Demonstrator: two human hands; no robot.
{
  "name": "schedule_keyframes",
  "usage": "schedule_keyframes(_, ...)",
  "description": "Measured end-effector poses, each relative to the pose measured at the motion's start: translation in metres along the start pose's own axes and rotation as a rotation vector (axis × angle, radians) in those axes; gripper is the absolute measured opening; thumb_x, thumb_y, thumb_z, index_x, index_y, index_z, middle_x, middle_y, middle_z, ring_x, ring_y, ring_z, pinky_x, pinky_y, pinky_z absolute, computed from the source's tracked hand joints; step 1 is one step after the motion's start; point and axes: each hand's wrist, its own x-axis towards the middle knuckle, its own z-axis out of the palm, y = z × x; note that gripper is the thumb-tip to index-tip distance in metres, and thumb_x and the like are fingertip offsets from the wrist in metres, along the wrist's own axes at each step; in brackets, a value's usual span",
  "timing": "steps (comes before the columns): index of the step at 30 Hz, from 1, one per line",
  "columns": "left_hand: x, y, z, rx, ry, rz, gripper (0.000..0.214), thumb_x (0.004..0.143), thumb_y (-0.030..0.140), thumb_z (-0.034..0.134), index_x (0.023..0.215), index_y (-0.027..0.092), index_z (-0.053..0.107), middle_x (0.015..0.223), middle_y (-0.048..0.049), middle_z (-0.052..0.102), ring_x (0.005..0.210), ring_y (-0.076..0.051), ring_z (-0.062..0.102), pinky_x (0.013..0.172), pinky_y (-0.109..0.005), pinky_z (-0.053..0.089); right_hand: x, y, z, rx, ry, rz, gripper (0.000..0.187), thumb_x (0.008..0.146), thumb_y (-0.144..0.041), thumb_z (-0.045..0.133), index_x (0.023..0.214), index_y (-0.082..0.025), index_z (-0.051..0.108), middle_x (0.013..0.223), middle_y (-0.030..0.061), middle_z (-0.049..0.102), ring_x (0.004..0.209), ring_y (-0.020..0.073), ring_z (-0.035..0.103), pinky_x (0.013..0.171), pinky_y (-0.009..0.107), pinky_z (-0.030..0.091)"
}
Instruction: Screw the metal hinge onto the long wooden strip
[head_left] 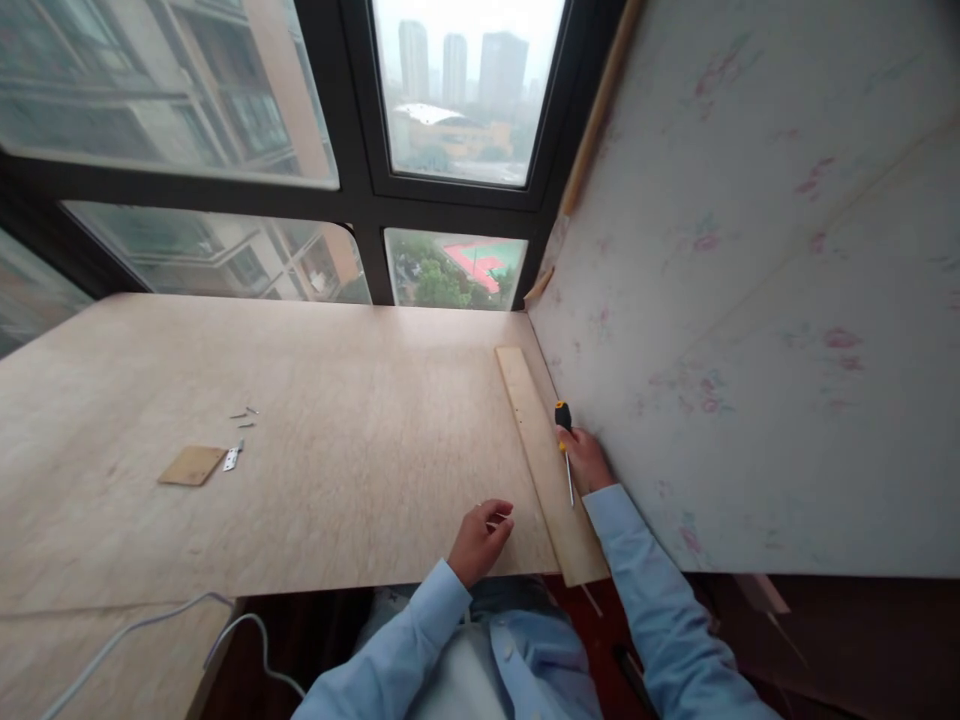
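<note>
My right hand (586, 462) is wrapped round a screwdriver (563, 416) with a black and yellow handle. Its metal shaft points back toward me, over a long pale wooden board (546, 455). The board lies along the right wall, and its near end sticks out past the tabletop's front edge. Left of the board, my left hand (481, 540) hovers near that edge. Its fingers are loosely curled, with a gap between thumb and fingertips, and I make out nothing held there.
On the left of the pale tabletop (337, 430) lie a small square wooden piece (192, 466), a metal hinge (232, 457) and several screws (244, 414). A white cable (142, 628) crosses the lower left corner. The floral wall (750, 300) bounds the right side; dark-framed windows (360, 190) stand behind.
</note>
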Motion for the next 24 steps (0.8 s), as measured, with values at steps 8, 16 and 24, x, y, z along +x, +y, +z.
schedule_keyframes(8,-0.001,-0.017,0.005,0.231,-0.011,0.125,0.036,0.077,0.022,0.056,0.112,0.019,0.064,0.106,-0.0122,0.068,0.098,-0.025,0.063,0.088,-0.042,0.05,-0.017,0.008,0.031,0.011,-0.084,-0.045,0.037,0.076,-0.054,0.049,0.06,-0.021,0.053,0.06,0.0017,0.055,0.065,0.0192,0.052,0.06,0.028,0.036)
schedule_keyframes(16,-0.003,-0.018,0.012,0.256,-0.066,0.161,0.047,0.081,0.026,0.056,0.127,0.02,0.057,0.122,-0.0141,0.063,0.114,-0.028,0.057,0.099,-0.048,0.045,-0.027,0.013,0.04,0.111,-0.08,-0.017,0.046,0.079,-0.061,0.05,0.075,-0.016,0.06,0.075,0.0049,0.061,0.075,0.0209,0.056,0.067,0.029,0.042)
schedule_keyframes(24,-0.001,-0.022,-0.012,0.218,-0.047,0.1,0.044,0.08,0.03,0.059,0.122,0.018,0.061,0.118,-0.0138,0.066,0.102,-0.025,0.064,0.09,-0.041,0.051,-0.02,0.024,0.03,0.228,-0.082,0.069,0.055,0.076,-0.068,0.051,0.072,-0.014,0.063,0.069,0.0058,0.065,0.066,0.0194,0.057,0.06,0.028,0.043)
